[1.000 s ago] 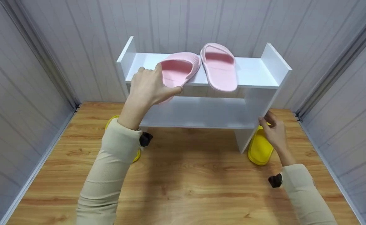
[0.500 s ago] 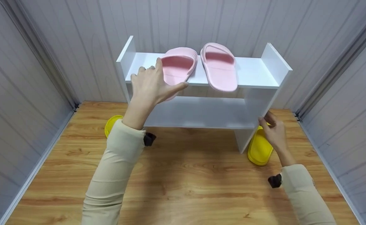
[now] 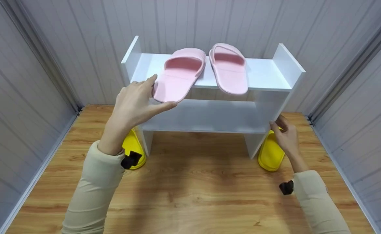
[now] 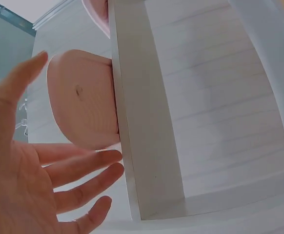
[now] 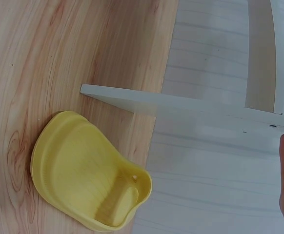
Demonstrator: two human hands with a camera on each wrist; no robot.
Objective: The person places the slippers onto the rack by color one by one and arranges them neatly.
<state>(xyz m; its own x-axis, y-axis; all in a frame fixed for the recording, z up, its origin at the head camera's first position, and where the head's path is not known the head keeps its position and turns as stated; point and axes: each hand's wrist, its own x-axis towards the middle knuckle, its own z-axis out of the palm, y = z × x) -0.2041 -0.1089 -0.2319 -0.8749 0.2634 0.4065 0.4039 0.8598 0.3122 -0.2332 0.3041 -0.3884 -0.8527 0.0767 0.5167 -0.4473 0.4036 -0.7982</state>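
1. Currently, the left pink slipper (image 3: 179, 78) is carried by the top shelf (image 3: 263, 76) of a white rack, left of the shelf's middle, with its heel end pushed out past the front edge.
2. Its long axis is slanted: the toe is turned toward the back edge and a little to the right, the heel toward the front left corner.
3. From the left hand (image 3: 130, 102), the slipper is found to the right and rear; the heel is framed between spread thumb and fingers. That hand is held wide, with nothing gripped; whether the heel is touched by a finger cannot be told.
4. The right hand (image 3: 287, 138) is set lower, fingers bent, fingertips rested against the right side panel (image 3: 270, 105) at its front edge; whether the panel is pinched cannot be told. By it, the slipper is not reached; the left hand is clearly nearer.
5. The right pink slipper (image 3: 232, 76) is placed just beside, its heel also overhanging the front edge.
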